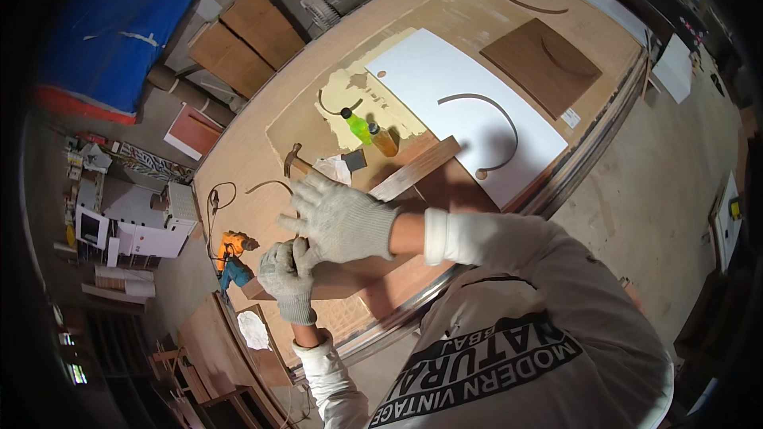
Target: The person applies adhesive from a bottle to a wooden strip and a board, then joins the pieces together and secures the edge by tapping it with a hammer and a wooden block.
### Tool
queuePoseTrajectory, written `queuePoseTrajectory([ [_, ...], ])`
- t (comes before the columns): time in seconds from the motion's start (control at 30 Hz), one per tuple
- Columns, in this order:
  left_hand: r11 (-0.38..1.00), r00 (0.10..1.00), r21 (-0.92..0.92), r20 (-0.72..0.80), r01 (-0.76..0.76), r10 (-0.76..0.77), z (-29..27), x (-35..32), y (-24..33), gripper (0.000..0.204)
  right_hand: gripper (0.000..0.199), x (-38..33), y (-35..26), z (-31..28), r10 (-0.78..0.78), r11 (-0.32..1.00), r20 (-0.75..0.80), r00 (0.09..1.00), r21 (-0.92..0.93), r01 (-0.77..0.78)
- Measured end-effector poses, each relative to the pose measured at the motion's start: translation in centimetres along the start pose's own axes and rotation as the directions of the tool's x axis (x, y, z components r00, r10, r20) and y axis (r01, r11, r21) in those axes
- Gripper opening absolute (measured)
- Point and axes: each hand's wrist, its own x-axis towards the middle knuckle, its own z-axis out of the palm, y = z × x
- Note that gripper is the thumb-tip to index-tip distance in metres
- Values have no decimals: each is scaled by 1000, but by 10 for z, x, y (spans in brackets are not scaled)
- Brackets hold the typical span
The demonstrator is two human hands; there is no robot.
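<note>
While both gloved hands press down near the desk's (262,151) near edge, the right hand (342,221) lies flat with its fingers spread on a reddish-brown wooden board (366,274), grasping nothing. The left hand (288,278) sits just beside and partly under it, its fingers curled at the board's near-left edge; whether it actually grips the edge I cannot tell. A long wooden strip (417,168) runs diagonally from behind the right hand toward a white panel (469,99), which carries a thin curved dark strip (497,123). Just beyond the right hand's fingertips lie a hammer (296,160) and a crumpled white rag (334,168). Further back stand a green bottle (358,125) and an amber bottle (383,140), close together on a yellowish patch. An orange and teal power drill (233,258) rests left of the left hand, near the desk's corner. A dark brown square panel (540,63) lies well apart at the far end.
</note>
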Motion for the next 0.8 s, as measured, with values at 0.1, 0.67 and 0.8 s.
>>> queuePoseTrajectory([
  [0.1, 1000, 1000, 25, 20, -1, 1, -1, -7, -2, 15, 84, 1, -1, 9, 51, 998, 33, 998, 43, -52],
  [0.67, 997, 998, 61, -43, -46, 48, -1, -7, -6, 16, 77, 5, -13, 0, 39, 993, -42, 998, -109, -43],
  [0.8, 999, 1000, 37, 11, 18, -19, -3, -5, -10, 15, 83, -10, 7, -24, 35, 991, -6, 999, -129, -36],
])
